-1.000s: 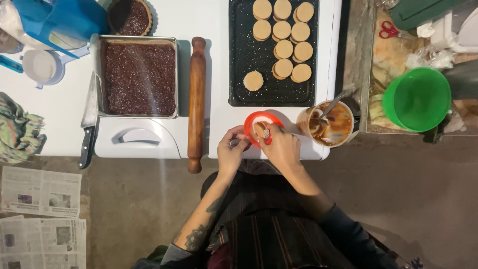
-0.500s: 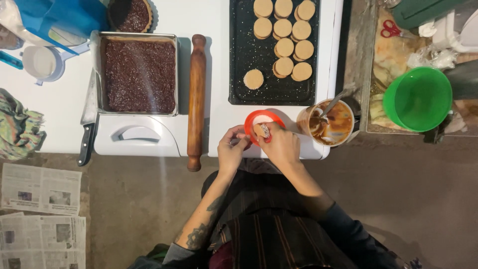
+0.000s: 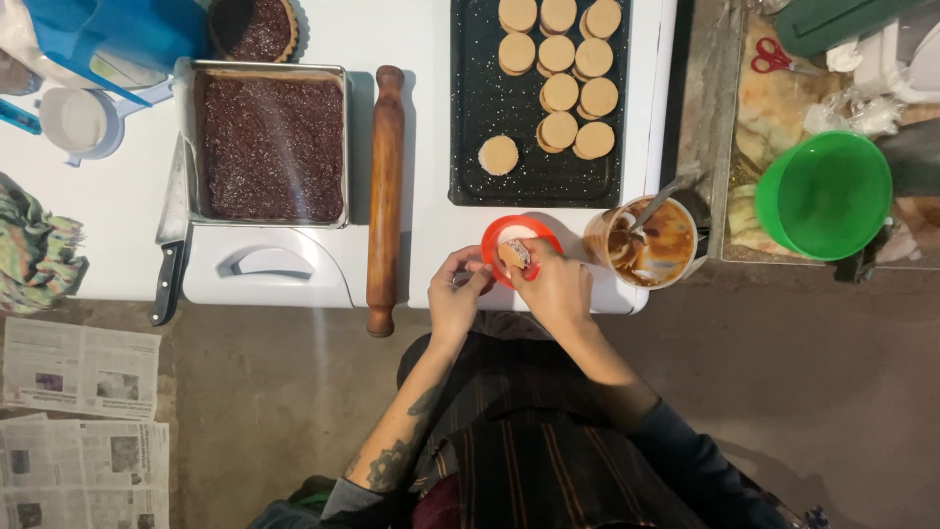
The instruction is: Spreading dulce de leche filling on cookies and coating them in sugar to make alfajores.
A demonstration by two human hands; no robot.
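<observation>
Over the small red round bowl (image 3: pixel 519 240) at the near edge of the white surface (image 3: pixel 431 118), the right hand (image 3: pixel 553 289) has its fingers closed around a round tan sandwich cookie (image 3: pixel 513 255), which sits at the hand's 10 o'clock. The left hand (image 3: pixel 458 294), at the bowl's 8 o'clock, curls loosely with fingertips touching the bowl's rim; whether it grips anything I cannot tell. A glass jar of brown caramel spread (image 3: pixel 648 243) stands at the bowl's 3 o'clock, a black baking tray of cookies (image 3: pixel 480 98) at 12

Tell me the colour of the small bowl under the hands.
Red-orange bowl, with a white inside; the head view shows it.
</observation>
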